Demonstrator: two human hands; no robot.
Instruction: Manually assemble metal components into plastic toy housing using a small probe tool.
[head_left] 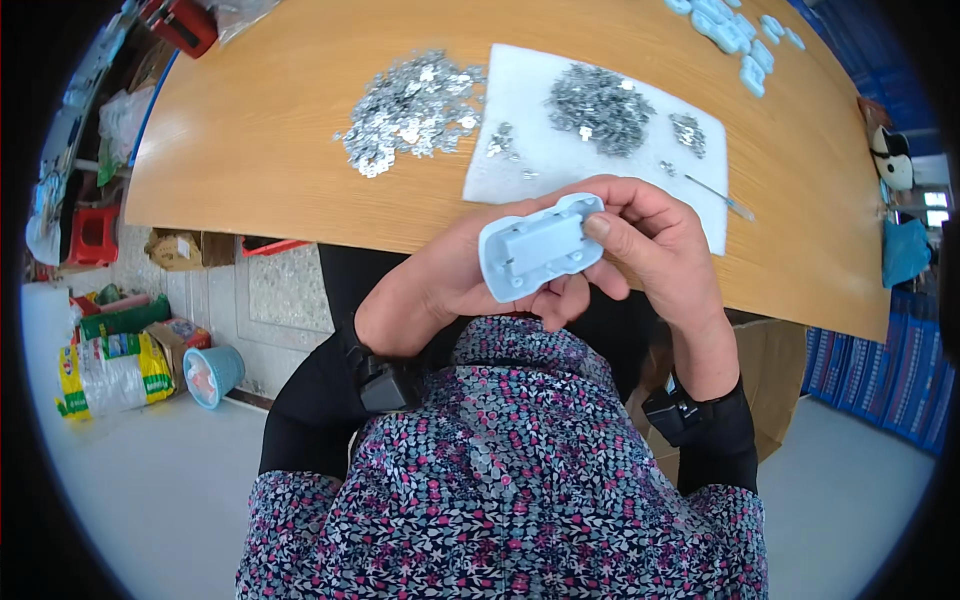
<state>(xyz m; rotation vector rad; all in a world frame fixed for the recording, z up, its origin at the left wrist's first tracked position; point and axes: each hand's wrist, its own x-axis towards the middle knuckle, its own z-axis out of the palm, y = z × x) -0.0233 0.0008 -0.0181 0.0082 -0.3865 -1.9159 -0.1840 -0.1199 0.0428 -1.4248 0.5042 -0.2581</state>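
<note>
A light blue plastic shell [540, 247], toy-car shaped, is held just off the table's near edge with its hollow inside facing up. My left hand [455, 262] cradles it from the left and beneath. My right hand [662, 240] closes on its right end, thumb pressed over the rim near a corner. Whether a small part sits under that thumb is hidden. Beyond my hands lies a white foam sheet [515, 85] bearing a heap of small metal pieces [600, 112], smaller clusters and a thin pointed tool [718, 196].
Left of the sheet, a bigger pile of flat silver pieces [412, 112] lies on the wooden table [270, 130]. More light blue shells [728, 30] are at the far right. A cardboard box [780, 390] stands under the table; a blue basket [213, 375] is on the left floor.
</note>
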